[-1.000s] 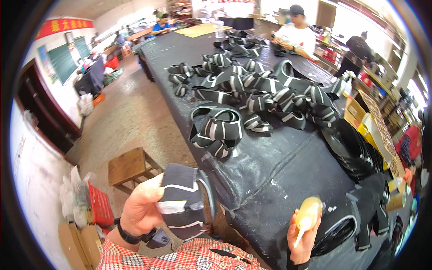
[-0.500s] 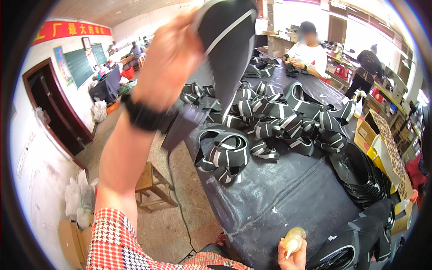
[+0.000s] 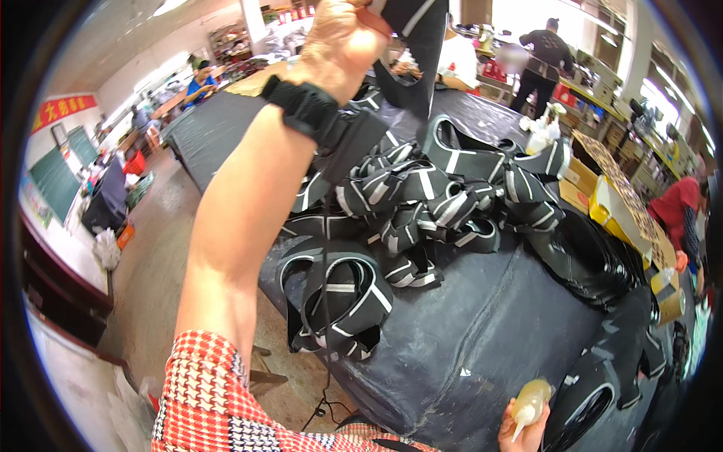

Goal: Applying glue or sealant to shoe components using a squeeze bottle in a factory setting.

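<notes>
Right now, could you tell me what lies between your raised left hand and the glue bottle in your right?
In the head view, a pile of black-and-white straps on the dark table.

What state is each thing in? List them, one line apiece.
left hand: raised high, shut on the black strap piece
black strap piece: hanging from the fist, off the table
right hand: low at the table edge, shut on the squeeze bottle
squeeze bottle: tipped, nozzle pointing down
striped black straps: heaped loose on the table
table: draped in a dark cover
</notes>
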Available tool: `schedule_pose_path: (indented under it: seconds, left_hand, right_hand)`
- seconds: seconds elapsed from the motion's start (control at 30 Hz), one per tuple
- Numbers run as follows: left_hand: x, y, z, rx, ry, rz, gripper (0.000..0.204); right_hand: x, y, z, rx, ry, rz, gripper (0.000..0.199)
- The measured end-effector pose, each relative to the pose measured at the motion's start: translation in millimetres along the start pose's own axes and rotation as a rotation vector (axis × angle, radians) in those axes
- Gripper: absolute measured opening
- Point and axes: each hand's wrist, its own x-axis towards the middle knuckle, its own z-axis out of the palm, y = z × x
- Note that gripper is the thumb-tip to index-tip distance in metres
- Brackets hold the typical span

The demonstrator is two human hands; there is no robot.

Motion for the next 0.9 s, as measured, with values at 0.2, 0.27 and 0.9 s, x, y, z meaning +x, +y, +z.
schedule_pose_path:
  seconds: [0.2, 0.27, 0.9]
  left_hand:
    - [-18, 11, 38, -0.015, -0.142, -0.091, 0.028]
    - [-29, 13, 60, -0.055, -0.190, -0.100, 0.029]
    - [-399, -285, 54, -0.338, 1.043, -0.400, 0.006]
  right_hand:
    - [12, 12, 1, 0.032, -0.119, 0.049, 0.037]
    - [14, 19, -1, 0.022, -0.147, 0.086, 0.038]
    - [-50, -76, -99, 0.254, -0.302, 0.288, 0.052]
